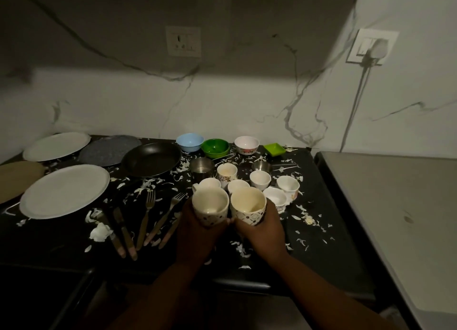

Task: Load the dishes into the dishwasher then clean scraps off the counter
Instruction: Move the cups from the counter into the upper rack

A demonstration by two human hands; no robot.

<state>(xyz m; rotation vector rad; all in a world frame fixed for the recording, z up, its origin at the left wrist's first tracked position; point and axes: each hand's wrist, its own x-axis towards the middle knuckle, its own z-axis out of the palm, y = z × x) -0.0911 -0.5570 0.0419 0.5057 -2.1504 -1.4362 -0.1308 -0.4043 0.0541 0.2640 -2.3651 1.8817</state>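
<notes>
Because two cups can be carried in one trip, a patterned mug (pixel 210 206) is being gripped by the left hand (pixel 195 233) and a second mug (pixel 248 205) by the right hand (pixel 262 233), fingers wrapped round each body, both mugs being kept upright and side by side above the black counter (pixel 321 250). The remaining cups (pixel 259 179) are being left clustered just behind, apparently for later trips. Scraps (pixel 241 249) are being left scattered until loading ends. No dishwasher is being shown.

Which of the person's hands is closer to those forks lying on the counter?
Left. The left hand, gripping a patterned mug, sits just right of the forks, nearly at the nearest handle. The right hand holds another mug farther right, beyond the left hand.
</notes>
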